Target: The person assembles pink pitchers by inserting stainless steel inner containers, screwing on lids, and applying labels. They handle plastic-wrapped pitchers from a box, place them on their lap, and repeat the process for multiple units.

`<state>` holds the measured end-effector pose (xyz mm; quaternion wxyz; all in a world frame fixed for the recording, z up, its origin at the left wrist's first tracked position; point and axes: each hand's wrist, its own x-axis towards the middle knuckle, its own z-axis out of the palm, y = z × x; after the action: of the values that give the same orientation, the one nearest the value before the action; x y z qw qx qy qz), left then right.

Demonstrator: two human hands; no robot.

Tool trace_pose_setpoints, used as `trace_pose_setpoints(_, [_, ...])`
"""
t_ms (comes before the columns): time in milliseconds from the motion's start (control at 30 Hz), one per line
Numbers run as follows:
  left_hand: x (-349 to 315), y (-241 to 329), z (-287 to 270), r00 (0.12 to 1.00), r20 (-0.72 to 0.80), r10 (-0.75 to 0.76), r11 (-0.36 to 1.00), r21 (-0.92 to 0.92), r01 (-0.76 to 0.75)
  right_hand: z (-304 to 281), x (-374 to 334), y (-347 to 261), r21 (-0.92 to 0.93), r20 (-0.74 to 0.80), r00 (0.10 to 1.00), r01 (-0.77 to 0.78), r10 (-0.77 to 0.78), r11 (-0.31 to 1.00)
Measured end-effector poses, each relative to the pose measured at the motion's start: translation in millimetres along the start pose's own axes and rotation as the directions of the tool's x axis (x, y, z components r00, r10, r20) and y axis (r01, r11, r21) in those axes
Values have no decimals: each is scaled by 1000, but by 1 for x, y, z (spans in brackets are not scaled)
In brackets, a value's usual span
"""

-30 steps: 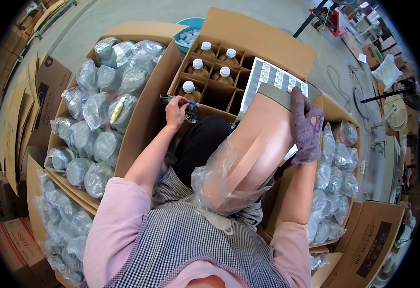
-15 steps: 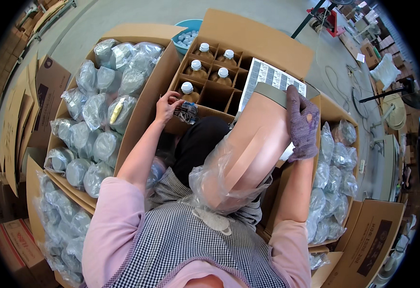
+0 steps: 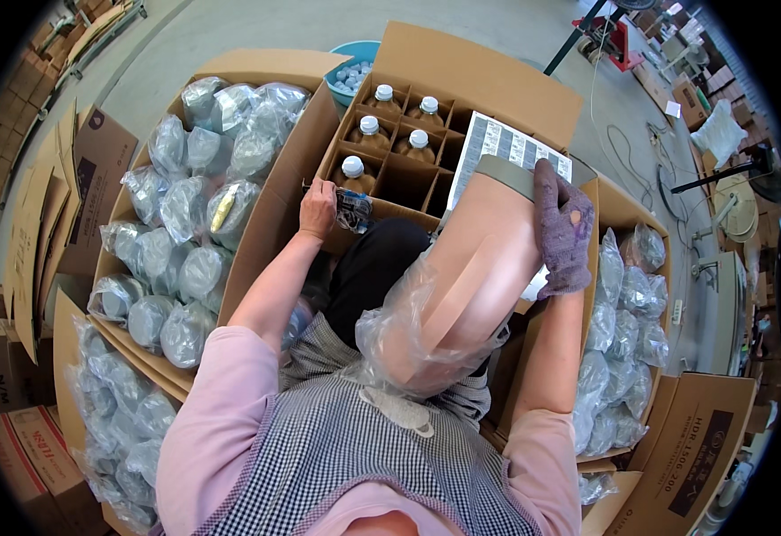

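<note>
A large pinkish-beige cylinder (image 3: 484, 255) with a grey-green rim leans across my lap, its lower part inside a clear plastic bag (image 3: 399, 348). My right hand (image 3: 563, 228), in a purple-grey knit glove, grips it by the rim. My bare left hand (image 3: 319, 210) is closed at the near left corner of a divided carton (image 3: 408, 185); what its fingers hold, if anything, is hidden. Beside those fingers hangs a small clear packet (image 3: 353, 210) with dark markings. Several white-capped bottles (image 3: 370, 132) stand in the carton's compartments. A printed sheet (image 3: 505, 143) lies over its right side.
A carton of bagged items (image 3: 181, 210) stands left, with another bagged batch (image 3: 122, 424) below it. A third such carton (image 3: 618, 348) is at right. Beyond the bottles sits a blue basin (image 3: 352, 54) of small whitish pieces. Flattened cardboard (image 3: 78, 179) leans far left; cables (image 3: 627, 152) trail over the floor.
My left hand has turned, its fingers now curled down at the carton's edge beside the packet. The right hand and cylinder hold nearly still; the view shifts slightly.
</note>
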<state>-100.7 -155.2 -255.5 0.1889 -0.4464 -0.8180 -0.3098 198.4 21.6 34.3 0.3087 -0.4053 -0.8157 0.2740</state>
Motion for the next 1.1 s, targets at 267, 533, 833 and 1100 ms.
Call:
trace_pose_setpoints(267, [0,-14,-17,993,89,-77,934,-343,103,3,-1,-19,80,-2,1000,1,-1,997])
trace_pose_setpoints(533, [20,205,-202,946,312,84,776,-616,134,-11,-2,-9,62,57,997,-52,48,997])
trace_pose_setpoints(833, [-15,257,-225,911,304,278,815,-577,-57,-28,-11,-4,294,76,992,-122,104,948])
trace_pose_setpoints(1100, [114,240,-153,968,3,252,666,-726,-171,-3,-4,12,600,181,983,-113,3,792])
